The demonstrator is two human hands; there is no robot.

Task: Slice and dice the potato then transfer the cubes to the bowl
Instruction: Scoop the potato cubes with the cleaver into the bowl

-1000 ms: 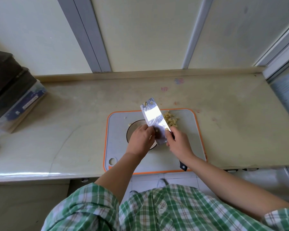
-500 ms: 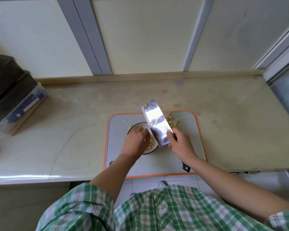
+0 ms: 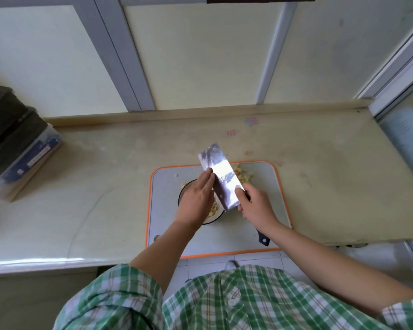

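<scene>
Potato cubes: one pile (image 3: 243, 176) lies on the far right part of the cutting board, partly behind the blade. More cubes (image 3: 214, 208) sit in the bowl, seen between the left hand and the blade's lower edge.
Bowl: round and dark-rimmed (image 3: 212, 221), it stands on the board left of middle.
Cleaver: the broad shiny blade (image 3: 221, 178) is held tilted over the bowl, tip pointing away. The black handle end pokes out under the right wrist.
Left hand (image 3: 197, 198): the fingers are straight and together, laid flat against the blade's left face.
Right hand (image 3: 255, 206): it is wrapped round the handle, with the thumb pressed on the blade's upper face.
In the way: the left hand and the blade hide most of the bowl's opening.
Cutting board (image 3: 167, 215): grey with an orange edge, it lies at the counter's near edge. A stray potato bit (image 3: 176, 175) lies near its far left corner.
Counter (image 3: 105, 186): pale yellow, with small pink marks (image 3: 252, 121) near the back ledge.
Far left: a dark stack on a clear box (image 3: 31, 158) with a blue label, well apart from the board.
Foreground: a green plaid shirt (image 3: 224, 303).
</scene>
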